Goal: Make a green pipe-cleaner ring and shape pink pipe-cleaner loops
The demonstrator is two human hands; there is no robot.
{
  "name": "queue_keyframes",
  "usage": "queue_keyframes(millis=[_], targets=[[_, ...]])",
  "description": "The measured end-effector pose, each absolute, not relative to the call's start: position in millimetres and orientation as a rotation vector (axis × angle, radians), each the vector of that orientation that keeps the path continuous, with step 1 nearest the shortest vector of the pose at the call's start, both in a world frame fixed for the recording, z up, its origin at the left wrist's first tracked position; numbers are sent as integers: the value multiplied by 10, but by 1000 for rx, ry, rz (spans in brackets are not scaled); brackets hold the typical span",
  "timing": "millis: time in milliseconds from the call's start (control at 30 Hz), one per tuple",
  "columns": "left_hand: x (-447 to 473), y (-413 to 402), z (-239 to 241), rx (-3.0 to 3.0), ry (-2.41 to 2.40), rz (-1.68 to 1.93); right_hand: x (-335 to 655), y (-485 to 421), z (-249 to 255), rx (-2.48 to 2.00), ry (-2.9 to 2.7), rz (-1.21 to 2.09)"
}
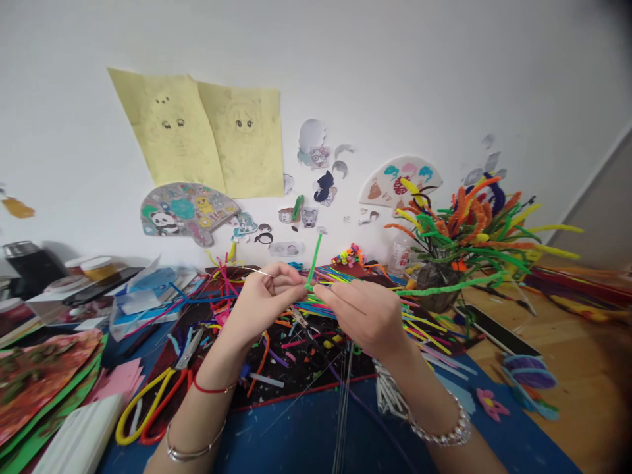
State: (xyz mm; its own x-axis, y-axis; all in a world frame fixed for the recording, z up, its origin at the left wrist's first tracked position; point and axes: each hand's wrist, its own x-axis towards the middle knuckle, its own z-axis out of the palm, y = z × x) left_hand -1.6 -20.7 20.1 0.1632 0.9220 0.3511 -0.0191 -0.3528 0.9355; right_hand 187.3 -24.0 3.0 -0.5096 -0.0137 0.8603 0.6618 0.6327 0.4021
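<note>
Pinching a green pipe cleaner (pixel 314 262) between closed fingertips, the left hand (pixel 264 299) and right hand (pixel 368 315) meet above scattered pipe cleaners (pixel 316 332)

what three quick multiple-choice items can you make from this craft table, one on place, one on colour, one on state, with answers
1. Where do the scissors lie?
A. left of the left hand
B. in the vase
C. on the wall

2. What colour is the pipe cleaner pinched between the hands?
A. pink
B. green
C. white

3. How is the right hand?
A. flat on the table
B. open in the air
C. closed on the pipe cleaner

Answers:
1 A, the yellow and red handles rest on the table beside the left forearm.
2 B, a bright green stem rises from the fingertips.
3 C, its fingers pinch the stem where it meets the left hand.
</note>
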Motion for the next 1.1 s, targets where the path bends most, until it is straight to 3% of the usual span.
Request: queue_keyframes(millis=[467,1100], targets=[[-21,-181,204,1243,776,1406,1889,-206,18,-557,-1923,-926],[-41,-165,167,1570,797,1060,1902,-283,61,-495,-1933,-943]])
